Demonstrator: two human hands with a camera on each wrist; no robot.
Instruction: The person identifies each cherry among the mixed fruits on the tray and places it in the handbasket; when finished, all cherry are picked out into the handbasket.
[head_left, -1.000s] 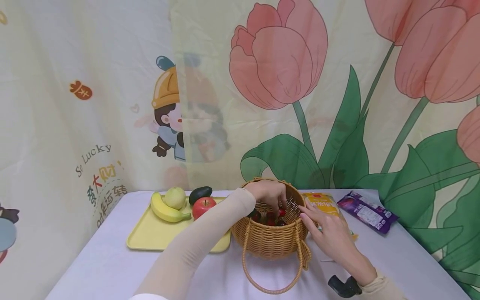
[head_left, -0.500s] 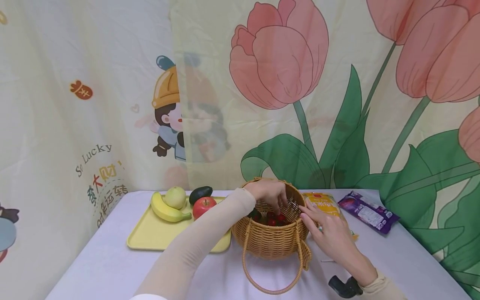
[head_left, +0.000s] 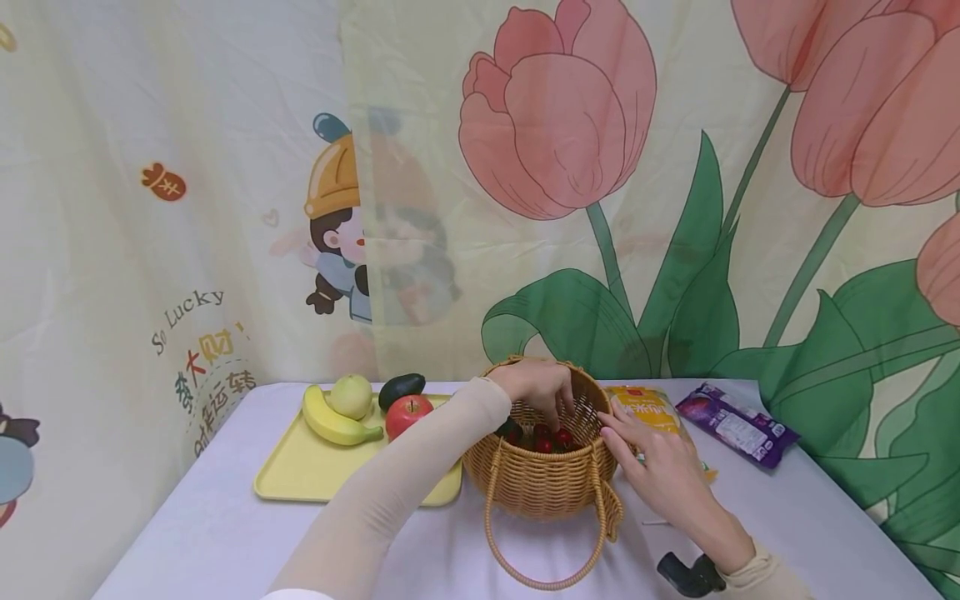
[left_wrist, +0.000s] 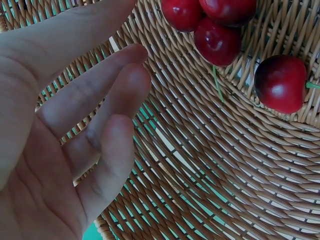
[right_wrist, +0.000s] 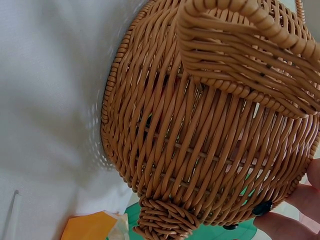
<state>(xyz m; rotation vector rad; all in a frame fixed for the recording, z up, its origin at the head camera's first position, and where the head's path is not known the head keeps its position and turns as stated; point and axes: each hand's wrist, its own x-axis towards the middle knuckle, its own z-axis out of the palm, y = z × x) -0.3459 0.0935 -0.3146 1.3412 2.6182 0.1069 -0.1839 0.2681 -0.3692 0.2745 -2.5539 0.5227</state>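
A round wicker basket (head_left: 536,487) stands mid-table, its looped handle lowered toward me. My left hand (head_left: 543,387) reaches inside, fingers loosely bent with nothing between them. Several dark red cherries (left_wrist: 217,42) lie below its fingertips, and another cherry (left_wrist: 282,84) with a green stem rests apart from them on the weave. Something dark green (head_left: 509,427) shows at the basket's left inside wall, mostly hidden by the forearm. My right hand (head_left: 660,467) touches the basket's right rim with extended fingers; its fingertips (right_wrist: 280,227) reach the wicker beside a black button.
Left of the basket, a yellow tray (head_left: 300,483) bears a banana (head_left: 333,421), a pale green round fruit (head_left: 350,396), a red apple (head_left: 407,415) and a dark oval fruit (head_left: 401,388). Orange (head_left: 645,408) and purple snack packets (head_left: 738,425) lie right. A black elbow-shaped piece (head_left: 686,575) sits by my right wrist.
A second ago my left fingertips were at a cherry in the basket; since then they have let it go, and it lies slightly lower among the others. My right hand has stayed at the rim.
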